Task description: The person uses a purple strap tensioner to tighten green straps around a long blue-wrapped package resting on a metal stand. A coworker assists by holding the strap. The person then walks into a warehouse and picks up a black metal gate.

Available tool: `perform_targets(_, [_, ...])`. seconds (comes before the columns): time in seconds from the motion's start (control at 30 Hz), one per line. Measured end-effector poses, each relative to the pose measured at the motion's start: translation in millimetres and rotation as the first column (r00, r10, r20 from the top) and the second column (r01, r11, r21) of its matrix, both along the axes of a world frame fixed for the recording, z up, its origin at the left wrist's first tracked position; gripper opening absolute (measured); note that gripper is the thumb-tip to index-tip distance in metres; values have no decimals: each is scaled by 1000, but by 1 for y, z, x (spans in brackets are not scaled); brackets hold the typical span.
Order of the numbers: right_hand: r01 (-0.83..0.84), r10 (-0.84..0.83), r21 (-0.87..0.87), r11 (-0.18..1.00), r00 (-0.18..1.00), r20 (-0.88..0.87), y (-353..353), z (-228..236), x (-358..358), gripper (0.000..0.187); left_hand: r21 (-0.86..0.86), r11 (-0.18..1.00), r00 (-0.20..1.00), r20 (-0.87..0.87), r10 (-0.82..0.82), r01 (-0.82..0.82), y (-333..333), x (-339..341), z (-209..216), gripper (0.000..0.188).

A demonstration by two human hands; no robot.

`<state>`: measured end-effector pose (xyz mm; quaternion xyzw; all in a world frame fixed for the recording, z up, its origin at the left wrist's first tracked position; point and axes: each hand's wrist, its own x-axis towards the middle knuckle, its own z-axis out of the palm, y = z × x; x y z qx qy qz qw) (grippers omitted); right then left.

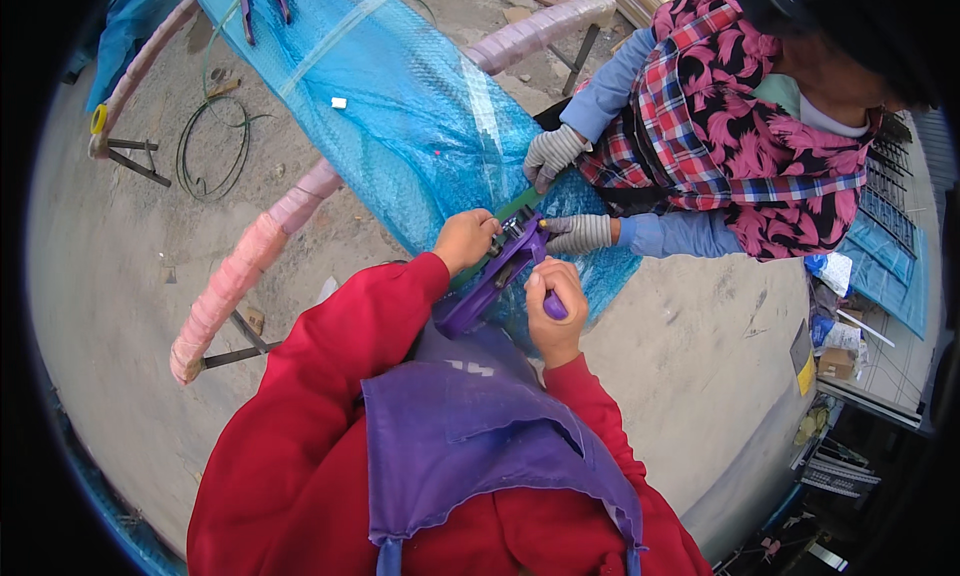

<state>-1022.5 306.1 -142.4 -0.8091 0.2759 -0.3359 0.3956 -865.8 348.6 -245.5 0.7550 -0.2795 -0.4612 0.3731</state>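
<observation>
We find the left hand clenched on the head of the purple strapping tool and the right hand clenched on its handle, apparently over a green strap on the blue-wrapped bundle; we advise square, steady lever strokes while the co-worker's gloved hands brace the wrap.

purple strapping tool front end buried between both hands, green strap mostly covered by the co-worker's gloved hand, blue-wrapped bundle runs off the top edge.
</observation>
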Motion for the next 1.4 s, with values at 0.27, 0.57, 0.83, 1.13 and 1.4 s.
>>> perform_targets(0.27, [-66,66,47,997,998,-1,-11,5,-2,18,-12,990,974,179,142,-142,3,-25,-1,23])
perform_targets(0.57, [-54,55,41,998,998,-26,-9,5,2,17,-17,992,981,148,123,-122,0,-22,-9,37])
perform_targets(0.83, [-68,72,54,996,994,-77,-9,7,1,16,-66,991,975,178,130,-120,2,-21,-7,33])
perform_targets(1.13, [-89,90,18,996,995,-49,-12,4,5,16,13,999,974,224,45,-50,-1,-13,-3,33])
perform_targets(1.4, [-89,90,28,996,995,-40,-16,4,3,15,15,1000,975,220,16,-20,-7,-19,-3,34])
